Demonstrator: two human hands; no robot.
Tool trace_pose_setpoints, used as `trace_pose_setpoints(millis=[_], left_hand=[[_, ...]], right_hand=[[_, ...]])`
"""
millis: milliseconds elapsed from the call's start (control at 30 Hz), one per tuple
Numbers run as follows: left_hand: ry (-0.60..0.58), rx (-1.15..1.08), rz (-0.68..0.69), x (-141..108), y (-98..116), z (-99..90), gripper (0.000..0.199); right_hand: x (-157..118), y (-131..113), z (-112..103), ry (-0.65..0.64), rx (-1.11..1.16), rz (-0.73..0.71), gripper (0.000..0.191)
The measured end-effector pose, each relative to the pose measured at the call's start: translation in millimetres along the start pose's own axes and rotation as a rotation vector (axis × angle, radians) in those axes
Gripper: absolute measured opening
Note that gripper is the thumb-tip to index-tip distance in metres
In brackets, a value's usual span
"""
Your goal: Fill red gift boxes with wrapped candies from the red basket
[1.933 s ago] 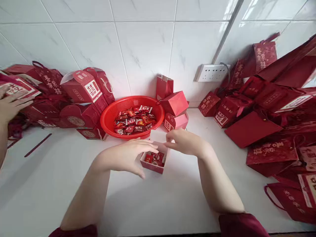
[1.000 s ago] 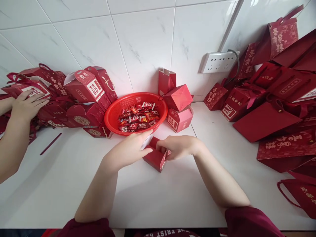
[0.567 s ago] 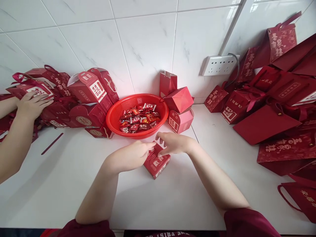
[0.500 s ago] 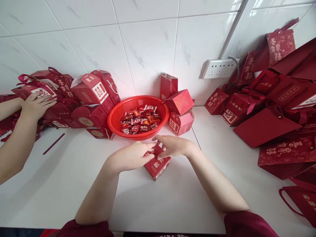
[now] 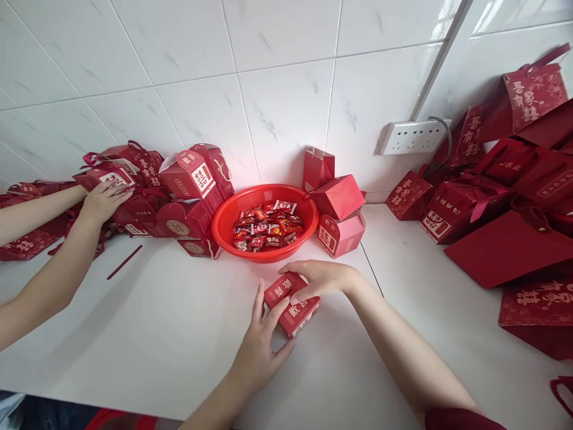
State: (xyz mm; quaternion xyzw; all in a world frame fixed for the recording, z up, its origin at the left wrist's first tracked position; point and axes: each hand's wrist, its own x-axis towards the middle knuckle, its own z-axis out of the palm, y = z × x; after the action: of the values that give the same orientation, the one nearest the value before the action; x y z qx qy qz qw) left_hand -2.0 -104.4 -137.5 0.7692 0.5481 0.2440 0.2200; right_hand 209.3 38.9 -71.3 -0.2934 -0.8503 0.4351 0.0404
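A small red gift box [image 5: 295,321] with pale Chinese characters on its top flaps lies on the white table in front of me. My left hand [image 5: 264,343] holds its near left side, the thumb at the near corner and the fingers reaching over the top. Around the far right side curls my right hand [image 5: 320,279], its thumb pressed on the top near the middle. Both hands touch the box, and its far right side is partly covered. Just beyond it stands a red plastic basket [image 5: 224,239] with wrapped sweets [image 5: 268,227] inside.
Stacked red boxes [image 5: 185,179] stand left of the basket, and a few more [image 5: 338,197] to its right. A large pile of red boxes [image 5: 501,248] fills the right side. Another person's hands [image 5: 101,203] touch a box at left. A dark red strip [image 5: 125,261] lies nearby.
My left hand has swung from above the box to its near left side, fingers more spread. The top flaps now lie flatter under my right thumb. The view has shifted, moving the scene rightward.
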Motion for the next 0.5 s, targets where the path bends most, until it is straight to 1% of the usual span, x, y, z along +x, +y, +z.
trace_pose_setpoints(millis=[67,100,200,267,333,367,433,500], left_hand=[[0.039,-0.027,-0.003,-4,-6,6.3,0.059],[0.047,-0.033,0.015,-4,-8,6.9,0.058],[0.049,-0.062,0.069,1,-10,1.4,0.056],[0.076,-0.088,0.07,6,-9,-5.3,0.054],[0.12,-0.151,0.023,10,-8,-13.2,0.054],[0.125,-0.217,-0.017,12,-7,-17.9,0.055],[0.083,-0.434,-0.124,12,-9,-30.3,0.054],[0.033,-0.686,-0.227,9,-13,-49.2,0.053]], right_hand=[[0,-2,0,0.006,-0.007,0.0,0.085],[-1,-3,1,0.01,-0.008,0.01,0.085],[-4,-9,1,0.029,-0.025,0.028,0.084],[-9,-13,1,0.078,-0.051,0.005,0.08],[-17,-17,-1,0.159,-0.06,-0.024,0.072],[-22,-20,-3,0.2,-0.054,-0.03,0.069],[-33,-25,-8,0.271,-0.029,-0.023,0.063],[-46,-30,-13,0.317,-0.012,-0.008,0.06]])
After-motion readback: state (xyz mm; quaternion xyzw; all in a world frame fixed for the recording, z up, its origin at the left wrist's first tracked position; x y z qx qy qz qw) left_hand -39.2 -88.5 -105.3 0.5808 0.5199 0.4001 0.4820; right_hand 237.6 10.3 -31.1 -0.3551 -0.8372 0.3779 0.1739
